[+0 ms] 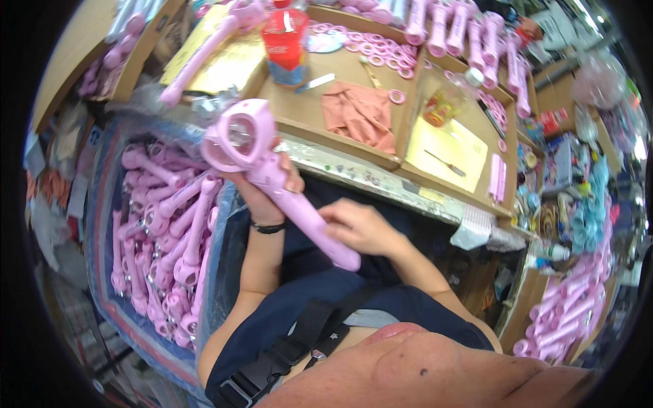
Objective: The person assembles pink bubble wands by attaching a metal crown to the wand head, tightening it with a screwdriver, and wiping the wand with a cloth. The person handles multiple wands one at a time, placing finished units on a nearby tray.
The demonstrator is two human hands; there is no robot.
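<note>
At frame centre, the left hand [262,194] gripped a pink handheld fan [272,173]; the right hand [360,228] pinched its handle.

pink plastic handheld fan body [272,180] — round ringed head up-left, long handle slanting down-right — held aloft.

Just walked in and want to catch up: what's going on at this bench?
A person holds a pink plastic handheld fan body over their lap: the left hand grips it just below the round head, and the right hand rests on its handle. A bin of similar pink parts sits at their left, and pink rings lie on the cardboard-lined bench.
</note>
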